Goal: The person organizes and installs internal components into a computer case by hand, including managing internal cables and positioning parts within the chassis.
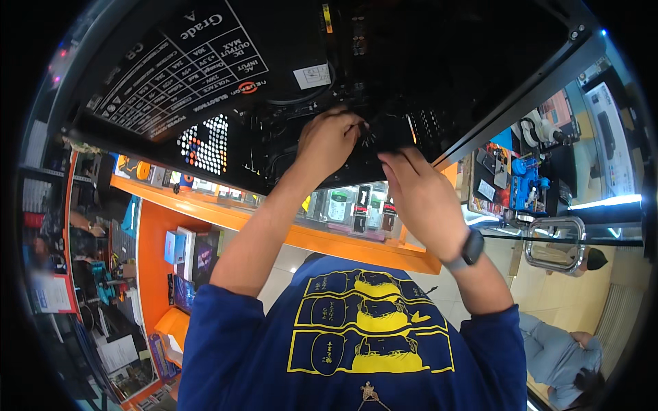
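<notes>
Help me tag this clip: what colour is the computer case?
The computer case is black, showing best in the head view.

Two grips [329, 142] [426, 204], one black computer case [418, 72], one power supply [185, 82], one watch [472, 246], one door handle [556, 222]

An orange-edged desk [343, 241] bows across the room here, pale floor tiles [279, 272] showing beneath. Crowded shelves [68, 240] line the left, beside an upright panel [152, 246] (that same orange again). Off right, a white light strip [606, 203] glows above a shiny metal handle [581, 241].
</notes>
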The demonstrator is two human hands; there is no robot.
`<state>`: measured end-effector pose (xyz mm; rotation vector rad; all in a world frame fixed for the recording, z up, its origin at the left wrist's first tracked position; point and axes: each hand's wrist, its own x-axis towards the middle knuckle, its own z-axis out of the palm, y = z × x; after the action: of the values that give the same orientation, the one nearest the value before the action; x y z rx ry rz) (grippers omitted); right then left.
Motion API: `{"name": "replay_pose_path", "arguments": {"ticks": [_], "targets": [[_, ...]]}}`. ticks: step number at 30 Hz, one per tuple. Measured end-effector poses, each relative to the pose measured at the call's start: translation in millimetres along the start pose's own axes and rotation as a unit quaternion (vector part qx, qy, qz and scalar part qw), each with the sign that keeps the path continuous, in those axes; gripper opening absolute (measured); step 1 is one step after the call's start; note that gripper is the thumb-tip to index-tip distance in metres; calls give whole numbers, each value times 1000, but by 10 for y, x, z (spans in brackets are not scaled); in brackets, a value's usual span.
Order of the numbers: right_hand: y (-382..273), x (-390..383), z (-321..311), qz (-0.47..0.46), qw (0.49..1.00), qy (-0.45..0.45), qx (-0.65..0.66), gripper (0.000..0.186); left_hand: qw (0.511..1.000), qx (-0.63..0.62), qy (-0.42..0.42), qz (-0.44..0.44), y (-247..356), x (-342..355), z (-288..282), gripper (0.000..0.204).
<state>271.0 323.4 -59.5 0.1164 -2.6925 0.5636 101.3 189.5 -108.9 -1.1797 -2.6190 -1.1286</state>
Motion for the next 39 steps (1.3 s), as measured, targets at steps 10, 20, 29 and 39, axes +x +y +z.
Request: {"name": "replay_pose_path", "arguments": {"ticks": [10, 20, 29, 39], "targets": [[152, 412, 603, 45, 999, 8, -19, 18, 989, -122, -35, -69, -210, 1, 88, 26], [184, 399, 595, 3, 996, -14, -90, 43, 980, -128, -71, -137, -110, -98, -133, 24], [203, 470, 531, -16, 994, -39, -96, 31, 993, -7, 34, 111, -11, -187, -208, 10], [22, 330, 510, 79, 988, 112, 68, 19, 978, -167, -93, -81, 77, -41, -223, 11]]}}
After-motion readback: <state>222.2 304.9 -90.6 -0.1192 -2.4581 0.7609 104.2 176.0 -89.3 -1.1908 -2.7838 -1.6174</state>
